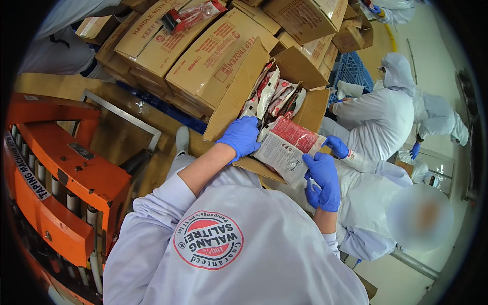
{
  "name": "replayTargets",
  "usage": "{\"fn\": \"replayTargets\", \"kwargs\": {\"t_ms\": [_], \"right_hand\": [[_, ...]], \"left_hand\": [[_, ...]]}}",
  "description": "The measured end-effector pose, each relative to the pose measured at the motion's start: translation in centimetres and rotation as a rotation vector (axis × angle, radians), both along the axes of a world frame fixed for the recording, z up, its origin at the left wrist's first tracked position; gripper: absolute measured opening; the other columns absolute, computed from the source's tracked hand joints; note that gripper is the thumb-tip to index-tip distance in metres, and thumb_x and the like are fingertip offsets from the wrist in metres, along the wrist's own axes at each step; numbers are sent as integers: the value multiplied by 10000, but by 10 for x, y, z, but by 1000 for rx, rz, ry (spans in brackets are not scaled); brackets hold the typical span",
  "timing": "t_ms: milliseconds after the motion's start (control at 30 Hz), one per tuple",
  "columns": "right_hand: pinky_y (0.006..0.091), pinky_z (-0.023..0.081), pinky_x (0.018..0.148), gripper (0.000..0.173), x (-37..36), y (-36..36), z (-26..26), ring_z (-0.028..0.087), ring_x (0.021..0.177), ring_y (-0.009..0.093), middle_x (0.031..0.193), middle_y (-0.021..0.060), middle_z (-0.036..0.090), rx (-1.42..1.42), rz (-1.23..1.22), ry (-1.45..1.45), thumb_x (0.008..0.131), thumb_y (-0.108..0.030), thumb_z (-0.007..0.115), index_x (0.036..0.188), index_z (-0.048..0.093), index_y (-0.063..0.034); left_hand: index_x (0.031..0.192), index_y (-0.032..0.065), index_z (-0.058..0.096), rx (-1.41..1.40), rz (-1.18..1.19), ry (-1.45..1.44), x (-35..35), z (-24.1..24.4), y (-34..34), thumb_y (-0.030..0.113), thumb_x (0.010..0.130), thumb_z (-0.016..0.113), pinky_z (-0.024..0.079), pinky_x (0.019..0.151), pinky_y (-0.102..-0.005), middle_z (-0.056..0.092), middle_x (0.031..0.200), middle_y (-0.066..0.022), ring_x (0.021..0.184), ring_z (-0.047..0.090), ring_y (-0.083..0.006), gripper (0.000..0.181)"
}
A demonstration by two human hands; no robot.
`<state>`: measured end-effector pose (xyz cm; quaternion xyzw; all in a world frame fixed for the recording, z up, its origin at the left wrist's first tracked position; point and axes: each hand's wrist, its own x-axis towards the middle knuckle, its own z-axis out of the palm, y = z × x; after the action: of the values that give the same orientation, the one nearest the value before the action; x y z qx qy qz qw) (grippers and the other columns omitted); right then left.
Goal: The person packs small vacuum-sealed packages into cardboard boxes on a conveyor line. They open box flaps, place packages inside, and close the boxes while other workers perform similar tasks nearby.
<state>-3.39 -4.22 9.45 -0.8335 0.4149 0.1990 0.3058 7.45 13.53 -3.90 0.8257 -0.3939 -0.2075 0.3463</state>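
A printed plastic food pouch (pixel 286 146), red and white with writing, lies tilted over the near side of an open cardboard box (pixel 238 93). My right hand (pixel 324 177), in a blue glove, grips the pouch's lower right corner. At the pouch's left edge is my blue-gloved left hand (pixel 241 138), with its fingers curled over a small dark thing at the box's mouth; what it grips is mostly hidden. Several more pouches (pixel 280 93) stand packed inside the box, whose flaps are spread. A co-worker's gloved hand (pixel 335 146) is at the pouch's right edge.
Closed cartons (pixel 213 57) are stacked on a blue pallet (pixel 164 108) ahead. On one carton lies a red and black tape dispenser (pixel 173 20). An orange taping machine with rollers (pixel 72 152) stands at left. Co-workers (pixel 373 110) in white are close at right, near a blue crate (pixel 350 70).
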Motion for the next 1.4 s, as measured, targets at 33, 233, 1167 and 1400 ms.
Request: {"fn": "replayTargets", "kwargs": {"t_ms": [33,233,1167,1400], "right_hand": [[287,434,429,283,-1,0,0,542,434,149,558,106,567,8,-5,-12,801,-196,579,671,589,56],[290,442,456,280,0,-3,0,552,459,158,558,117,568,-16,51,29,801,-195,581,699,599,65],[329,444,800,361,-15,38,30,586,914,271,1047,133,593,-320,587,-660,797,-136,567,1113,505,27],[315,495,726,322,-40,-15,-31,598,816,201,972,118,591,578,-599,-999,824,-203,469,1077,529,-11]], "left_hand": [[703,5,614,4,5,18,-1,-5,-1,262,660,645,436,748,-377,511,864,-144,841,509,-291,262],[767,-8,582,22,78,94,-4,-14,-7,189,625,685,441,754,-385,518,871,-151,861,517,-312,263],[921,26,576,65,-85,112,7,26,9,211,642,679,446,757,-388,521,914,-169,892,518,-316,351],[1135,42,483,-546,-224,545,6,57,-1,190,690,667,372,913,-367,469,1157,-168,1102,438,-300,504]]}}
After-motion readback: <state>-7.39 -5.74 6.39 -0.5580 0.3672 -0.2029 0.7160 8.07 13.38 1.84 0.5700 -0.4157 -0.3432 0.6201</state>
